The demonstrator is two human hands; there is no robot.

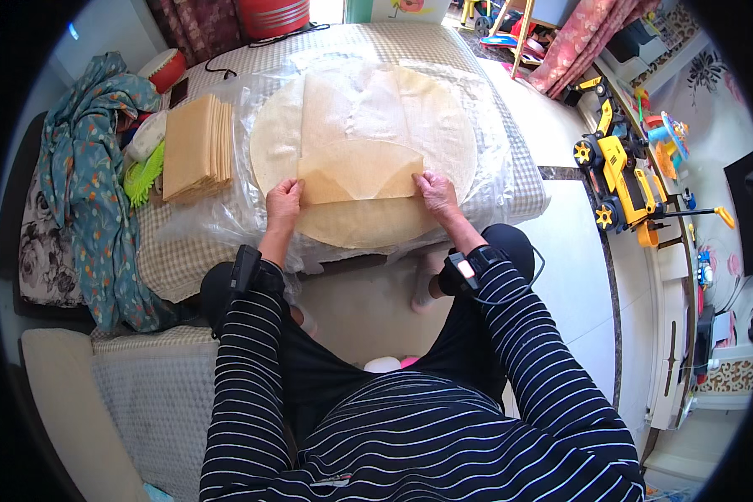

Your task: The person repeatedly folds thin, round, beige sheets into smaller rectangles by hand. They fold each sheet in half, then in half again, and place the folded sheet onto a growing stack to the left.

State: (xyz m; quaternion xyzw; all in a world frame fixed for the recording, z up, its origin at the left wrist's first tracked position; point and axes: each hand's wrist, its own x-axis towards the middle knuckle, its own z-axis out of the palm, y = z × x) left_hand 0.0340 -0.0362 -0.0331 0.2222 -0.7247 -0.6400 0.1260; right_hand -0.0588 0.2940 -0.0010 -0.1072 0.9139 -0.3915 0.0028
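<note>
A large round, thin tan sheet [276,132] lies on clear plastic film [499,141] over a checked cloth. Its sides and far part are partly covered by a lighter folded layer, and a darker tan flap [361,179] with a straight near edge lies across its lower middle. My left hand [283,199] pinches the flap's near left corner between thumb and fingers. At the flap's right corner, my right hand [437,193] pinches the edge in the same way. The sheet's rounded near part [367,226] lies flat below the flap. Its exact material cannot be told.
A stack of folded tan sheets [188,150] stands left of the round sheet. Beyond it are a green bristly item [144,176], a crumpled blue patterned cloth [94,188] and a dark phone-like object [179,91]. A yellow toy excavator [618,172] is at the right.
</note>
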